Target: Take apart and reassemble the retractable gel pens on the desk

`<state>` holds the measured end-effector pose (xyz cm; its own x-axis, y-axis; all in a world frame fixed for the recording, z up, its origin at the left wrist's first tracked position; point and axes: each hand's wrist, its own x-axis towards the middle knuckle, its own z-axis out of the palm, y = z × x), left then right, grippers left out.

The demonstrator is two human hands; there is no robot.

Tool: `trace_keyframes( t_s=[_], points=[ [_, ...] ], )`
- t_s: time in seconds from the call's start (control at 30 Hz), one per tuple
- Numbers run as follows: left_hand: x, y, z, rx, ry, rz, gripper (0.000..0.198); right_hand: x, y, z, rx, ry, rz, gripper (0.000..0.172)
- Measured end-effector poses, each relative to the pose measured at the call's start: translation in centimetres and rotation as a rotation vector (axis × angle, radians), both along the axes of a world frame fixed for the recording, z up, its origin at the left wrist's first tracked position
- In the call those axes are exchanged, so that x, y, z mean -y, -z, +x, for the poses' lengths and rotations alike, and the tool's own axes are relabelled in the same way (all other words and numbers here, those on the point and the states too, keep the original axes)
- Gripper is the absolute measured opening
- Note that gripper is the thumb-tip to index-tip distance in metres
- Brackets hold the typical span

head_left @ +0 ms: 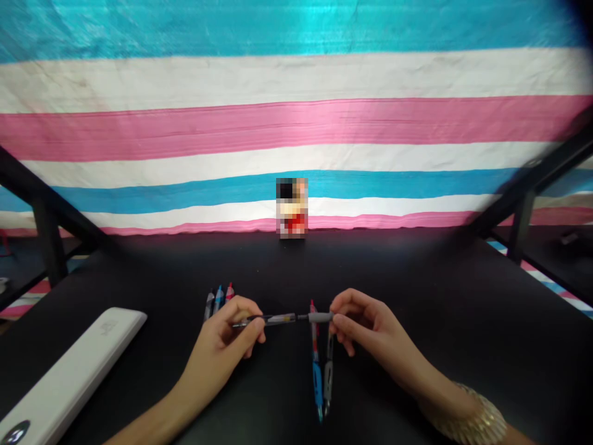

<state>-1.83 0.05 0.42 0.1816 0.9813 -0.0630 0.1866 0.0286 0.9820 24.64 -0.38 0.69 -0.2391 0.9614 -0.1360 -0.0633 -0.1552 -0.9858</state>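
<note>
My left hand [236, 327] pinches the clear barrel [280, 319] of a pen with dark ends, held level above the black tabletop. At the pen's other end, the thumb and fingers of my right hand [364, 321] close on its grey rubber grip [319, 317]. A short dark stretch shows between barrel and grip; I cannot tell whether they are joined. Below lie a pen with a red end and blue grip [317, 377] and a pen with a grey grip [328, 374]. Beyond my left hand are a black pen part [209, 304], a blue one [218, 300] and a red one [230, 292], partly hidden.
A long white device [76, 377] lies on the left of the black table [185, 266]. A small blurred-out item [291, 210] stands at the back edge. Black frame bars [523, 191] rise at both sides, before a striped sheet [296, 123].
</note>
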Motion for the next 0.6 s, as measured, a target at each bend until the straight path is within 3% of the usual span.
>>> trace_keyframes(
  t_s=[0.2,0.6],
  points=[
    [-0.44,0.64,-0.4,0.108,-0.034,-0.027,0.021,0.05,0.27,0.44,-0.048,0.112,0.015,0.027],
    [-0.63,0.4,-0.31,0.225,-0.098,-0.048,0.024,-0.1,0.47,0.91,-0.082,0.296,0.005,0.016]
  ],
)
